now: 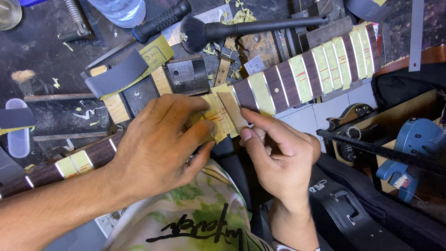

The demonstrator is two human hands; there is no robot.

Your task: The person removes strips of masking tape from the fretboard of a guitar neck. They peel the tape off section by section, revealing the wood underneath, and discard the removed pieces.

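Along the dark wooden guitar fretboard, most spaces to the right already wear yellow masking tape strips; some near-left ones stay bare. The left hand presses curled fingers on the tape at centre, while the right hand pinches a loose strip's edge. A black bristle brush lies beyond, tape scraps cluttering the bench.

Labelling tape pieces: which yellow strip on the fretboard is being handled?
The yellow tape strip between both hands, pinched by the left hand and right hand. The other strips lie flat, untouched, further up the fretboard.
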